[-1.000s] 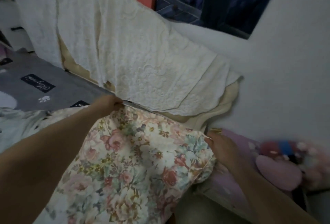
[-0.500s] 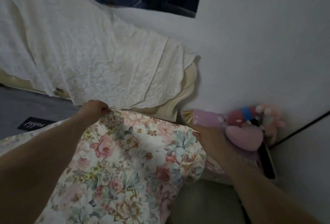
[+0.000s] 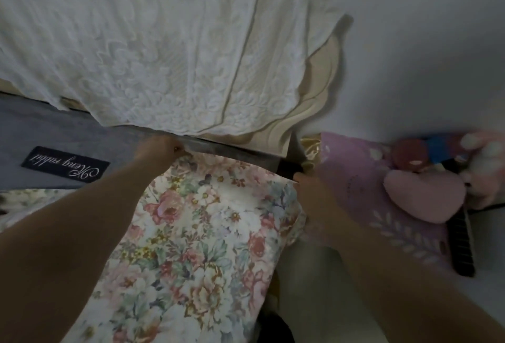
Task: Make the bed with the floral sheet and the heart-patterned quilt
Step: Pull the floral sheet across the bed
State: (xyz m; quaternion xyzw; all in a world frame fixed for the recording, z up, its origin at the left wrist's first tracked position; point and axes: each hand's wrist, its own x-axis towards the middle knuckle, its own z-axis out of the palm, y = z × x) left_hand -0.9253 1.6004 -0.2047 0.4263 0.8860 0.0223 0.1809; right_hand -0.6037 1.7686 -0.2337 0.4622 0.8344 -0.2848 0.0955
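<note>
Floral sheet [image 3: 196, 233] lengthwise toward headboard [image 3: 321, 69], hands [image 3: 159, 149] [image 3: 310, 189] gripping far corners

At the floral sheet's [image 3: 207, 233] 11 o'clock corner, the left hand's [image 3: 159, 151] curled fingertips are buried in the fabric. At its 1 o'clock corner the right hand's [image 3: 308, 186] fingers are hidden, so its grip cannot be read. Both forearms and the sheet run off the 6 o'clock edge. The plush toys [image 3: 426, 197] at 3 o'clock are blurred. The white cover [image 3: 150, 55] is cropped at 12 and 9 o'clock.
</note>
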